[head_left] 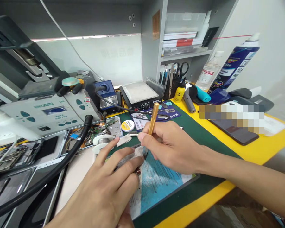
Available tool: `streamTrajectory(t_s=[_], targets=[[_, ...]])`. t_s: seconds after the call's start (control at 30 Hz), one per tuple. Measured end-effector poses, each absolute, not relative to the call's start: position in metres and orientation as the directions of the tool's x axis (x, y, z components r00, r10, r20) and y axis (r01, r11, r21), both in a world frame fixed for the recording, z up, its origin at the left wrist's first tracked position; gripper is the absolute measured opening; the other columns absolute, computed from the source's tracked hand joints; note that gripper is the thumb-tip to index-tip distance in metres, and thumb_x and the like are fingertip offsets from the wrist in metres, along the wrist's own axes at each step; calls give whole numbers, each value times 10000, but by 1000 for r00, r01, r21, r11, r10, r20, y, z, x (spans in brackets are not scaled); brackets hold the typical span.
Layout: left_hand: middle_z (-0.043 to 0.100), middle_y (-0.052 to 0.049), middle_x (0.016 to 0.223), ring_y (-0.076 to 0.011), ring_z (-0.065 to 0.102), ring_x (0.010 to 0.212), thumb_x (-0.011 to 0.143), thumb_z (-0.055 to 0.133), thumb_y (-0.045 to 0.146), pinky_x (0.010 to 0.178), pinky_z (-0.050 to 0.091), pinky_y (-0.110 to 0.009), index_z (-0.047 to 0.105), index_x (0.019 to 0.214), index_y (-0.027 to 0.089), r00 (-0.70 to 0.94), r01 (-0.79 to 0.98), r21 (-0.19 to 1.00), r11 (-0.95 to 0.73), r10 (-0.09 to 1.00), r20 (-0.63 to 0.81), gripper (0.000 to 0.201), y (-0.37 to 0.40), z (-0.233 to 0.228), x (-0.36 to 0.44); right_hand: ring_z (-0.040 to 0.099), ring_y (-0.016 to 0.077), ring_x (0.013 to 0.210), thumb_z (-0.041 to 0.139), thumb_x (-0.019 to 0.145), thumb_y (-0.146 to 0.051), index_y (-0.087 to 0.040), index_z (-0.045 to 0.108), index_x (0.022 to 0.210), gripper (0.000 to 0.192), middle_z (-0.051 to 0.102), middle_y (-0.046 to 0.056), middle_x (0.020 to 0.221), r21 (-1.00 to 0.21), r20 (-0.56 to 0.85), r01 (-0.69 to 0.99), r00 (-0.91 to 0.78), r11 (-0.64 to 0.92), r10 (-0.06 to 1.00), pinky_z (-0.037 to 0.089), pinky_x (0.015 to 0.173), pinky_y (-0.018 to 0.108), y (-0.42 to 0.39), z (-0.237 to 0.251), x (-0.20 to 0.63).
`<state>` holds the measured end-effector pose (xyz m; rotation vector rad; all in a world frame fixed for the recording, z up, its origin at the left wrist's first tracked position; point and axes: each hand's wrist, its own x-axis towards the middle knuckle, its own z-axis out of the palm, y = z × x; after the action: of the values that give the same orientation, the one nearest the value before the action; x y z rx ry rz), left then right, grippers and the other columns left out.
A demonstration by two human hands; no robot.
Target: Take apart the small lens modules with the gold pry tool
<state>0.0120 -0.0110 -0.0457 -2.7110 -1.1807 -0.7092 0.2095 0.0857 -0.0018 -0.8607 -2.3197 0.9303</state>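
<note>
My right hand [167,144] is closed around a slim gold pen-shaped tool [153,118], held upright with its lower end down by my left fingertips. The kind of tip is hard to make out. My left hand [114,177] presses down on a small part, its fingers bent and its thumb hidden underneath. Only a dark reddish-brown bit [138,171] of that part shows beside the fingers. Both hands are over a scuffed blue and grey work pad [159,186], which lies on a green mat [218,186].
A spool of solder wire [104,141] and a tray of circuit boards [109,130] are left of my hands. Across the left runs a black hose [72,155]. Behind stand a hot plate [140,93] and a soldering station [54,110]. A phone [235,129] lies at right.
</note>
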Motion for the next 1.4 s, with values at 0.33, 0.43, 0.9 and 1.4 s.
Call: streamTrajectory(t_s=[0.33, 0.43, 0.9, 1.4], targets=[[706, -12, 1283, -276, 574, 1246, 675, 465, 104, 1272, 204, -563, 676, 872, 225, 593, 713, 96, -695, 670, 447, 313, -12, -46, 11, 409, 83, 466, 470, 984, -237, -185, 472, 661, 327, 497, -50, 521, -731, 192, 387, -673, 562, 714, 240, 498, 269, 86, -2, 211], [711, -11, 1273, -272, 577, 1244, 663, 457, 87, 1268, 214, -564, 673, 858, 228, 590, 715, 97, -692, 672, 448, 324, -12, -45, 11, 423, 82, 486, 480, 975, -224, -186, 461, 658, 319, 508, -49, 540, -735, 203, 371, -678, 567, 707, 262, 511, 259, 85, -2, 210], [710, -9, 1278, -276, 580, 1240, 671, 459, 92, 1267, 224, -565, 680, 858, 231, 589, 715, 105, -691, 677, 443, 321, -12, -45, 11, 404, 87, 487, 489, 975, -225, -187, 450, 637, 342, 494, -43, 538, -725, 195, 387, -678, 570, 708, 243, 512, 268, 85, -1, 209], [707, -7, 1282, -266, 549, 1259, 681, 450, 87, 1265, 183, -544, 667, 861, 230, 594, 713, 96, -695, 671, 443, 316, -11, -44, 13, 409, 88, 485, 466, 986, -248, -188, 445, 642, 350, 493, -37, 544, -720, 185, 396, -682, 570, 708, 236, 497, 274, 86, -2, 209]])
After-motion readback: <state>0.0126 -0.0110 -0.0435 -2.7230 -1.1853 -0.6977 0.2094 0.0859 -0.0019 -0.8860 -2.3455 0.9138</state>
